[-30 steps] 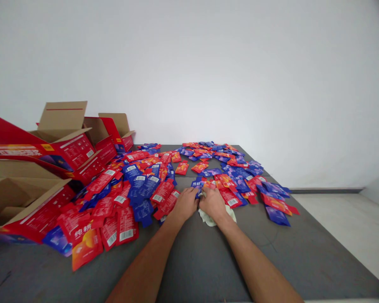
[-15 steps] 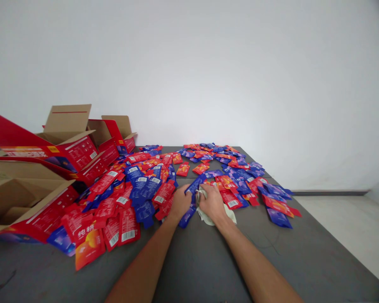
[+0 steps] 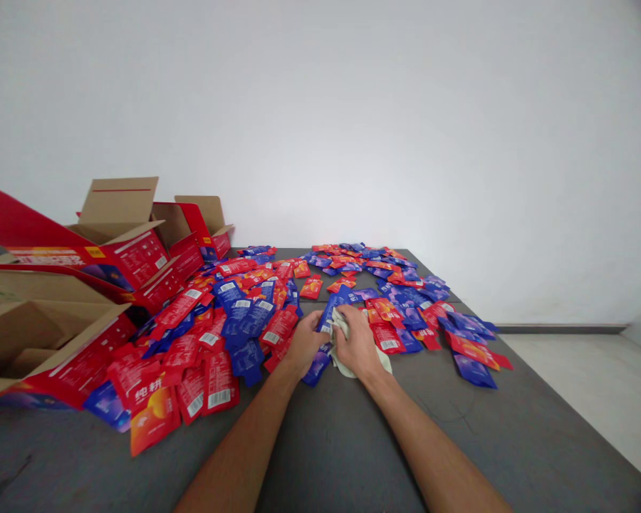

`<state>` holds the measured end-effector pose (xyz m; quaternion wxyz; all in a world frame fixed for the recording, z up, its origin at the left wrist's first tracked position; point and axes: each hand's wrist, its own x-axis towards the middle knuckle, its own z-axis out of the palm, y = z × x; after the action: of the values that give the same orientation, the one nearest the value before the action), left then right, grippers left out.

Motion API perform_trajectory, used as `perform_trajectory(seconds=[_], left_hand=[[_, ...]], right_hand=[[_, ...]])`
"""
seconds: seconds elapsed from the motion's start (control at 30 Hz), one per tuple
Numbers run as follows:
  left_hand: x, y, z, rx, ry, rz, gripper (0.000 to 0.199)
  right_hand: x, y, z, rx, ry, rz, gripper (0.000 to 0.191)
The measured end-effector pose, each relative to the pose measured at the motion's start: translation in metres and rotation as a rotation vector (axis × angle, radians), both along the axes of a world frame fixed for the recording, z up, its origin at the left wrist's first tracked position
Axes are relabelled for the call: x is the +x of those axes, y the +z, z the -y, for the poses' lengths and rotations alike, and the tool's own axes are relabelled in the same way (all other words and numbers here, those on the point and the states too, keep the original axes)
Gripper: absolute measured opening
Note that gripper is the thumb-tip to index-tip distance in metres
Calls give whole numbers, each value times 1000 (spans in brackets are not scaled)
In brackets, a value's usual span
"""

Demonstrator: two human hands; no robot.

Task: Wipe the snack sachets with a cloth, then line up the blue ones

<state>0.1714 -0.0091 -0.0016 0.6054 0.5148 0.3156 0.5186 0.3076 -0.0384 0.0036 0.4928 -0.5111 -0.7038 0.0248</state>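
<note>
The big dark grey flat desk (image 3: 331, 449) carried a wide heap of small red and blue shiny packets (image 3: 246, 313) spread from its left side to its far right edge. A pale green soft cloth (image 3: 377, 363) lay on the desk near the middle, touching the packets. Open red and brown cardboard boxes (image 3: 112, 249) stood on the desk's left side, beside the heap.

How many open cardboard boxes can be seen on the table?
3, possibly more hidden at the left edge: near box at front left, middle box behind it, far box by the wall.
</note>
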Motion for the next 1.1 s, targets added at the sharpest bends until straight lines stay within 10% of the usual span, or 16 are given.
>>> perform_trajectory(seconds=[0.2, 0.47, 0.7, 1.1], left_hand=[[-3, 3, -2, 52, 100, 47, 69], [-9, 3, -1, 96, 86, -125, 78], [-10, 8, 1, 329, 81, -297, 73], [-15, 4, -2, 400, 92, -488, 68]], right_hand=[[-9, -1, 5, -21, 207, 37, 30], [-2, -3, 0, 18, 17, 16, 33], [-11, -4, 5, -26, 207, 120, 37], [21, 8, -10, 91, -190, -81, 28]])
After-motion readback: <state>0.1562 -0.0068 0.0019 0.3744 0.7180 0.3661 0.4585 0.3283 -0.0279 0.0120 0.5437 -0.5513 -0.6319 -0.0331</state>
